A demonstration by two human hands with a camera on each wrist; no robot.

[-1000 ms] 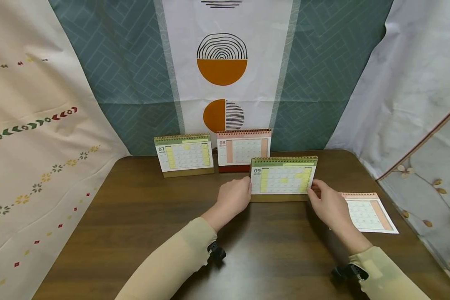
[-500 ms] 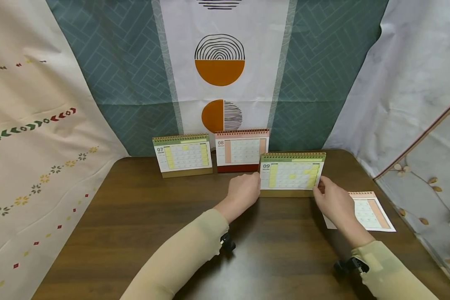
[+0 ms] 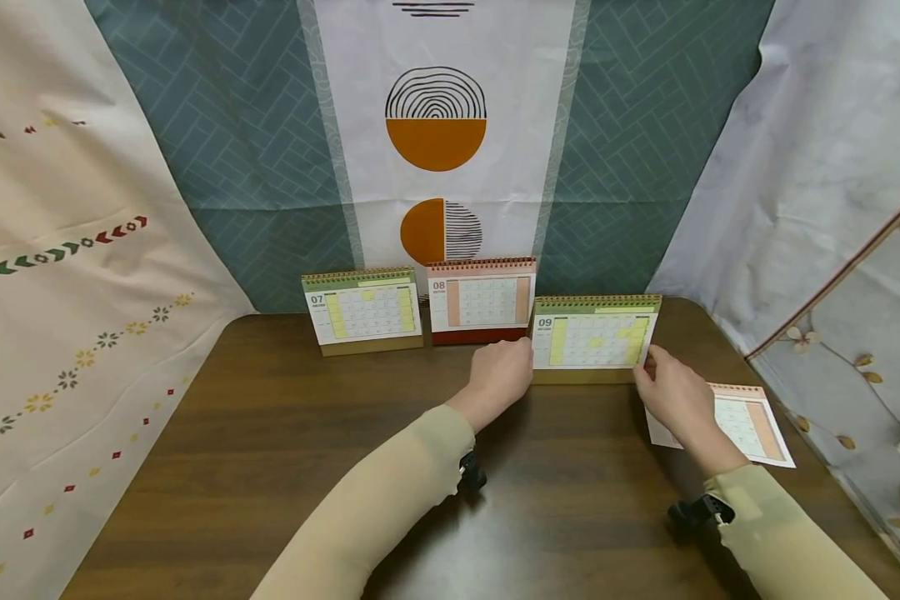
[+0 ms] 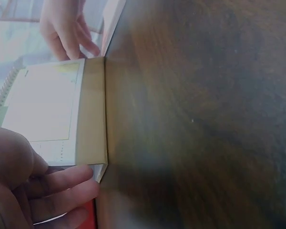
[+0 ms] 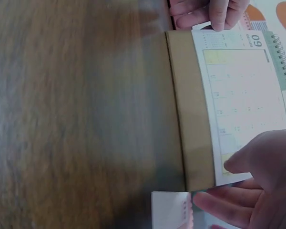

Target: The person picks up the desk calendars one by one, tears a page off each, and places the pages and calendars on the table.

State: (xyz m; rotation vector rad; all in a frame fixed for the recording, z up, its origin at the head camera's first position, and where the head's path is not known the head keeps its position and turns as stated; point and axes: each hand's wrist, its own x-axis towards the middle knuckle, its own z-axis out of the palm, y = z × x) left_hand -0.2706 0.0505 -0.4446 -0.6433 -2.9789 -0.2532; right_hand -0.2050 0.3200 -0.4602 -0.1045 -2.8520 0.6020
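Your left hand (image 3: pixel 501 375) grips the left edge of the 09 calendar (image 3: pixel 594 340), which stands on the table (image 3: pixel 270 450) right of the 08 calendar (image 3: pixel 482 301). Your right hand (image 3: pixel 671 394) pinches its right edge, above a loose sheet (image 3: pixel 750 421).

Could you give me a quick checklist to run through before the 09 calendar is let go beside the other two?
1. Left hand holds the 09 calendar at its left edge: ok.
2. Right hand holds its right edge: ok.
3. Calendar upright, base on the table: ok.
4. In line with the 07 calendar and 08 calendar: not ok, it sits a little nearer the person.
5. Gap to the 08 calendar: cannot tell, they overlap in the head view.
6. Loose calendar sheet clear of the base: ok.
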